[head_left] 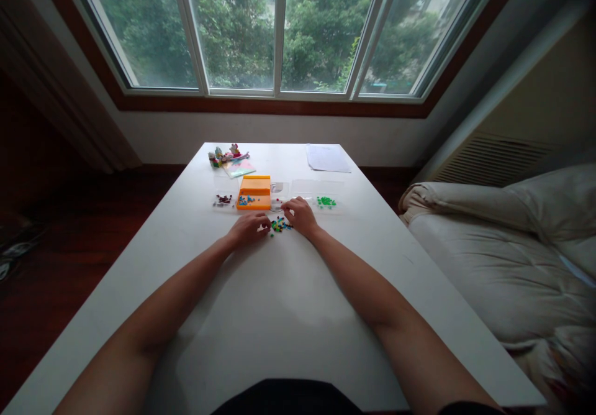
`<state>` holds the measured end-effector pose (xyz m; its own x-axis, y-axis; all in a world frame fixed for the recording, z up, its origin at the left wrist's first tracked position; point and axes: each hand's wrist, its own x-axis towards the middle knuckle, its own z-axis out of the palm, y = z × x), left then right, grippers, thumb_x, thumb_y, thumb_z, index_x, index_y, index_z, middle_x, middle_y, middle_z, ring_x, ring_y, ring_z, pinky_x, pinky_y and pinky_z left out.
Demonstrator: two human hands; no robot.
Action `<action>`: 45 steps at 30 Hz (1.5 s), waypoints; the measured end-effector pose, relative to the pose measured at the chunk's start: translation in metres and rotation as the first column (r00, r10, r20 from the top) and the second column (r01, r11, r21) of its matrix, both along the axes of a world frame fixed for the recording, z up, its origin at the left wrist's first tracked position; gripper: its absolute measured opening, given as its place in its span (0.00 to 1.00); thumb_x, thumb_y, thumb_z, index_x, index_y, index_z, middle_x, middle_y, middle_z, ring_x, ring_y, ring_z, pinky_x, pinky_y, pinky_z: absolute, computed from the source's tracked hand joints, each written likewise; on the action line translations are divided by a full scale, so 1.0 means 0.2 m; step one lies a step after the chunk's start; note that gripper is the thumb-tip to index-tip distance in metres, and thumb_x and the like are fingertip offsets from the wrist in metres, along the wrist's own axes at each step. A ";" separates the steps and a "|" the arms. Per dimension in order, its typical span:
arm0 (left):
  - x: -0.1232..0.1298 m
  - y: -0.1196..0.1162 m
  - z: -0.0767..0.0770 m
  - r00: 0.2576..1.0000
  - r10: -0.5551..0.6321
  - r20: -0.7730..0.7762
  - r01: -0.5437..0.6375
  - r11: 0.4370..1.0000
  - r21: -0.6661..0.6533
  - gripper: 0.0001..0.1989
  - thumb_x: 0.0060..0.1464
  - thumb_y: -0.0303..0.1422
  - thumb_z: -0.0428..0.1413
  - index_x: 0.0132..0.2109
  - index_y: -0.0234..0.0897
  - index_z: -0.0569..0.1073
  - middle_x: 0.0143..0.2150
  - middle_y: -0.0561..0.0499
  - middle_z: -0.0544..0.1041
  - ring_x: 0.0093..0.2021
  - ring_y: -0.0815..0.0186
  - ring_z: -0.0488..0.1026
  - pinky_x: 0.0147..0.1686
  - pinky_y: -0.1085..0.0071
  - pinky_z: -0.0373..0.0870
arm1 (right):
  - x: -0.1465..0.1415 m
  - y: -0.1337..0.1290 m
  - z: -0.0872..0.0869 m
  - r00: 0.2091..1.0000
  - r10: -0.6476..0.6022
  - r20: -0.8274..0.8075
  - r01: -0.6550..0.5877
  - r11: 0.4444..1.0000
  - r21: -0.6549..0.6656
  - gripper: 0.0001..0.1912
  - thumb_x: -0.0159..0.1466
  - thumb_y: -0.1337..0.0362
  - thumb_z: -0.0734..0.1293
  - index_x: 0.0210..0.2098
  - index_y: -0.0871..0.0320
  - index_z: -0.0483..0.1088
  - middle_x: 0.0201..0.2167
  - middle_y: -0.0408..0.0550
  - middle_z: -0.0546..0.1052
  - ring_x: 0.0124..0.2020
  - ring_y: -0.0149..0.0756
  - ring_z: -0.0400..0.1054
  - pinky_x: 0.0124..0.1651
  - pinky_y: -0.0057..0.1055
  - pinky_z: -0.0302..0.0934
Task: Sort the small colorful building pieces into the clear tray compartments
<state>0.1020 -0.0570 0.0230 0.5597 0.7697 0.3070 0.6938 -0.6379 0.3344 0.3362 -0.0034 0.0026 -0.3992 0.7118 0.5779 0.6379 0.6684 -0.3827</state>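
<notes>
Worktop (279, 315) — bare and wide near the body | bead pile (280, 224) lies between left hand (249, 228) and right hand (302, 215) | grip state cannot be told — fingers curled down.

small pieces (280, 224) between both hands, tray (254, 192) behind, papers (327, 158) farther back

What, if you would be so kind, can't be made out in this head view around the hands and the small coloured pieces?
- Left hand and right hand: fingertips too small, grip unclear.
- Coloured pieces: too small to identify.
- Orange tray: contents tiny.
- Papers: print unreadable.
</notes>
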 end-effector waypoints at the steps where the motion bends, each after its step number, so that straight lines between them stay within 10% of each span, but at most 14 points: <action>1: -0.01 0.01 0.00 0.999 0.026 0.032 -0.026 1.000 0.004 0.07 0.57 0.33 0.55 0.37 0.39 0.77 0.38 0.48 0.77 0.34 0.66 0.71 0.34 0.71 0.63 | 0.00 0.00 0.00 1.000 -0.001 -0.005 0.001 1.000 0.000 0.09 0.64 0.71 0.65 0.37 0.55 0.77 0.35 0.47 0.79 0.40 0.41 0.66 0.49 0.38 0.58; 12: -0.22 0.15 -0.06 0.793 0.463 0.395 -0.437 0.885 -0.161 0.09 0.53 0.33 0.53 0.41 0.39 0.73 0.28 0.55 0.76 0.28 0.68 0.71 0.31 0.73 0.65 | 0.00 0.00 0.01 0.999 0.011 -0.038 -0.011 1.000 -0.002 0.09 0.65 0.71 0.64 0.37 0.56 0.77 0.33 0.47 0.78 0.39 0.40 0.66 0.49 0.37 0.58; 24: -0.37 0.27 -0.14 0.421 0.646 0.637 -0.498 0.751 -0.434 0.20 0.54 0.30 0.49 0.54 0.37 0.70 0.47 0.47 0.81 0.26 0.73 0.75 0.27 0.76 0.68 | 0.00 0.00 0.00 0.999 0.014 -0.045 -0.015 1.000 -0.009 0.10 0.64 0.71 0.64 0.38 0.55 0.77 0.34 0.47 0.79 0.40 0.41 0.67 0.49 0.38 0.59; 32: -0.35 0.26 -0.13 0.491 0.645 0.586 -0.549 0.751 -0.366 0.18 0.54 0.32 0.51 0.51 0.38 0.74 0.42 0.49 0.81 0.28 0.71 0.74 0.31 0.75 0.71 | 0.00 -0.01 0.00 0.999 0.012 -0.033 -0.012 1.000 -0.003 0.10 0.65 0.71 0.64 0.38 0.55 0.77 0.34 0.47 0.79 0.40 0.41 0.66 0.49 0.37 0.59; 45: -0.23 0.18 -0.10 0.899 0.335 0.281 -0.319 0.942 -0.102 0.12 0.57 0.35 0.53 0.42 0.39 0.79 0.36 0.50 0.80 0.32 0.65 0.72 0.35 0.70 0.68 | -0.05 -0.05 0.04 0.978 0.132 0.163 -0.138 0.990 0.025 0.07 0.65 0.67 0.66 0.39 0.53 0.77 0.36 0.49 0.77 0.43 0.42 0.64 0.50 0.39 0.57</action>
